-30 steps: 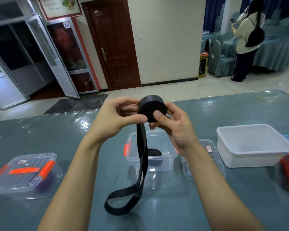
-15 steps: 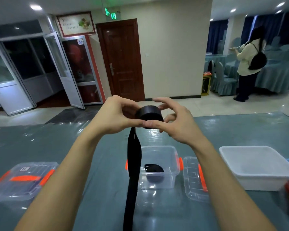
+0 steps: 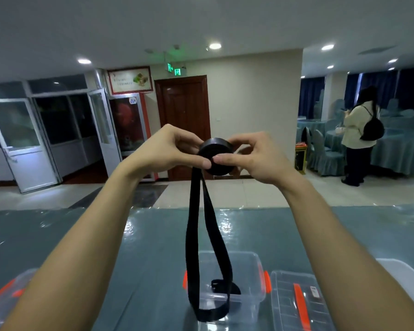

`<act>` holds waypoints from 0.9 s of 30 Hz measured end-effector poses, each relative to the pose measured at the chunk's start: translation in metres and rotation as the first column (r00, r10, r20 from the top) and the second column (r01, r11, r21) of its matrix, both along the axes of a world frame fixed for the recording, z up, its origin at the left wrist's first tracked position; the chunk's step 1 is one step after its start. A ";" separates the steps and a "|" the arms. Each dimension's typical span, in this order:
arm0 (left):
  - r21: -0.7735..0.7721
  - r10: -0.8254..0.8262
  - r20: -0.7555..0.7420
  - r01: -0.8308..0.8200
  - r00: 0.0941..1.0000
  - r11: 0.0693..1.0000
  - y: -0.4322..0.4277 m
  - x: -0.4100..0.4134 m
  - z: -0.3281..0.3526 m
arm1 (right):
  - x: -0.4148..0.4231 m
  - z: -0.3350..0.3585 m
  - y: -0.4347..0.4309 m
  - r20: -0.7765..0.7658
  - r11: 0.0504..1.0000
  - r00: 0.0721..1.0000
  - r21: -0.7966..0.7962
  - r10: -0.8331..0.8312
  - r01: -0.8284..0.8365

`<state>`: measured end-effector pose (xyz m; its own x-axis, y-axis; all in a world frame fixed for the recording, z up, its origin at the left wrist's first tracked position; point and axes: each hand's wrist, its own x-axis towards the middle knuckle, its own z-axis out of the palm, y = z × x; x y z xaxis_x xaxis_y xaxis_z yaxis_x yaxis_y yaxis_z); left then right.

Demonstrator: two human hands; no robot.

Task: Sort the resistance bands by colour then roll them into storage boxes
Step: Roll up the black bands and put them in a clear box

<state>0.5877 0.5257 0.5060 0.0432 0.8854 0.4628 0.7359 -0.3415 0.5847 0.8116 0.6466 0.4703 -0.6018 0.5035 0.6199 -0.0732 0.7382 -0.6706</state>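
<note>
Far left, bottom edge: closed clear box (image 3: 3, 302) with orange latches on the teal table (image 3: 153, 235), partly hidden by the left forearm. Behind it, across the tiled floor: white-framed glass doors (image 3: 22, 139), one leaf swung open. Next along the wall: red-framed poster (image 3: 129, 80) with a food photo; its lettering is too small to read. Green exit sign (image 3: 175, 69) hangs from the ceiling above a brown wooden door (image 3: 184, 111); pictograms only, no legible words. Left hand (image 3: 167, 151) is raised well above the table, thumb and fingers pinching the left rim of the black resistance band (image 3: 215, 156), which is wound into a tight roll. Right hand (image 3: 256, 158) pinches the right side, thumb flat on the near face, fingers curled round the far rim. The two thumb tips lie just beside each other on that face. The unwound remainder hangs straight down as a long loop; its lowest bend lies in front of the open clear box (image 3: 249, 261), possibly touching the table, though contact cannot be confirmed. Inside that box: a second black roll (image 3: 225, 286). Just beside the box on the right, the lid (image 3: 285, 306) lies flat, with an orange latch and a small white label (image 3: 315, 292), print unreadable. Right edge: corner of a white bin (image 3: 397, 278). Background right: a person (image 3: 359, 134) in a cream top with a black backpack, standing by teal-draped tables.
</note>
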 end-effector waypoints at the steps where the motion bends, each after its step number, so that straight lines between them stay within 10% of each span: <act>1: 0.049 -0.001 0.046 -0.001 0.999 0.999 0.001 0.000 0.001 | -0.001 0.003 -0.001 -0.031 1.000 1.000 0.002 -0.003 0.003; 15: 0.131 -0.049 0.373 -0.001 0.927 0.991 -0.023 0.011 -0.050 | -0.010 -0.049 -0.021 -0.290 0.918 0.945 -0.314 0.151 -0.243; 27: -0.351 0.184 -0.010 -0.176 0.983 0.920 -0.049 0.044 -0.233 | 0.029 -0.237 -0.056 0.404 0.925 0.911 -0.370 0.081 0.082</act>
